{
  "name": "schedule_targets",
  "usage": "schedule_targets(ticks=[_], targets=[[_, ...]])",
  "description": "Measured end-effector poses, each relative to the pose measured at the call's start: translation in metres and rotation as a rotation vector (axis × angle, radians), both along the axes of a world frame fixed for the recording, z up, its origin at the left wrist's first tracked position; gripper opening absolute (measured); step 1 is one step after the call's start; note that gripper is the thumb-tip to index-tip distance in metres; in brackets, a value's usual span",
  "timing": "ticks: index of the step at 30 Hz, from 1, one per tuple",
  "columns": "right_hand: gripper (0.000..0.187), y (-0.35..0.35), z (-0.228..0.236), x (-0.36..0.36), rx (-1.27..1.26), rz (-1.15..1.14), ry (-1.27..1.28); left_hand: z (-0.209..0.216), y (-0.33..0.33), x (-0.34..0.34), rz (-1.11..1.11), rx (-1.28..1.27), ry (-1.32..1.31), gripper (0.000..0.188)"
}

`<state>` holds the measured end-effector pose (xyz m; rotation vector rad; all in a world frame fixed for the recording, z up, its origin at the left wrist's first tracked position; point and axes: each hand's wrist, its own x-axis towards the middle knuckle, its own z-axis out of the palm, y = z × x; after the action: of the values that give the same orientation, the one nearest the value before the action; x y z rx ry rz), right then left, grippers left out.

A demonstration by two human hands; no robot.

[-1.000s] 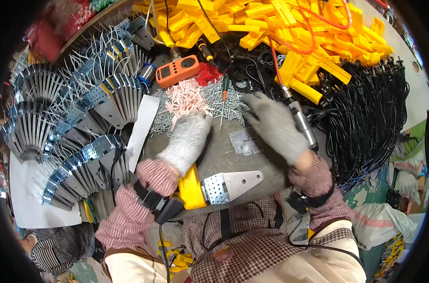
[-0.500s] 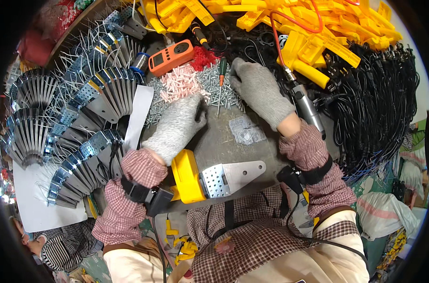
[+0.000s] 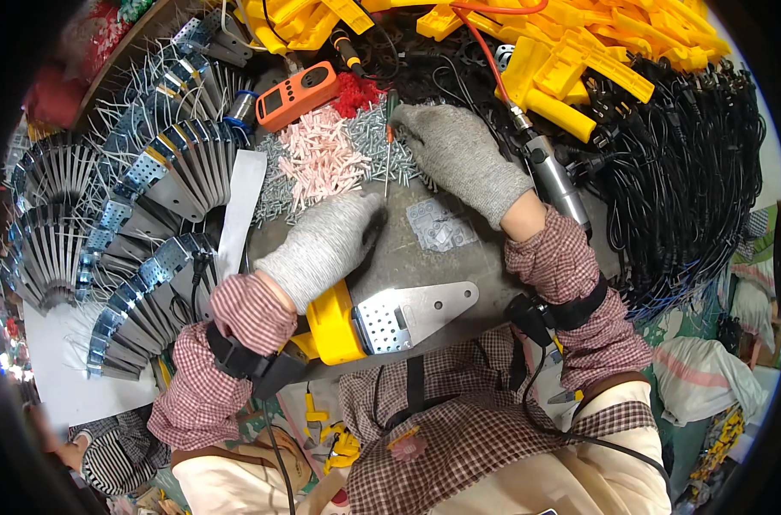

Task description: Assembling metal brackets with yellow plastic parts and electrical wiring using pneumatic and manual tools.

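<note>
My left hand (image 3: 317, 249), in a light grey knit glove, is closed just on my side of the pile of pale pink plastic plugs (image 3: 317, 159); its fingertips point inward and hide whatever is between them. In a darker grey glove, my right hand (image 3: 463, 159) has its fingers curled against the handle of a screwdriver (image 3: 389, 136) with a green and orange grip. The screwdriver lies shaft toward me, by a pile of silver screws (image 3: 373, 146). Below my left hand is a yellow plastic housing (image 3: 332, 322) with a perforated metal bracket (image 3: 429, 311) extending rightward.
A clear packet of small flat parts (image 3: 440, 225) lies mid-table. An orange socket meter (image 3: 298, 94) stands behind the plugs. Metal blade assemblies (image 3: 184, 172) fan out at left. A silver air tool (image 3: 555, 176), black corded plugs (image 3: 682, 172) and yellow housings (image 3: 571, 64) crowd the right and back.
My right hand has moved left onto the screwdriver handle. My left hand has drawn back from the pink plugs toward me, its fingers closing. The whole view has shifted slightly.
</note>
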<state>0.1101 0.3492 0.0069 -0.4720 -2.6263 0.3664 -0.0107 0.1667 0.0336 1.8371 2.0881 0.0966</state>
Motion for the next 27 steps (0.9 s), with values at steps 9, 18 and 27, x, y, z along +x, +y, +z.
schedule_targets(ticks=[9, 18, 27], targets=[[0.016, -0.053, 0.046, 0.040, -0.415, 0.117, 0.219, -0.002, -0.007, -0.007, -0.031, 0.028, 0.100, 0.021], [0.026, -0.124, -0.023, 0.105, -0.737, 0.635, 0.049, 0.022, -0.039, -0.004, 0.077, -0.255, -0.919, 0.024], [0.020, -0.123, -0.027, 0.102, -0.617, 0.683, 0.084, 0.021, -0.048, -0.007, -0.338, -0.171, -0.477, 0.023]])
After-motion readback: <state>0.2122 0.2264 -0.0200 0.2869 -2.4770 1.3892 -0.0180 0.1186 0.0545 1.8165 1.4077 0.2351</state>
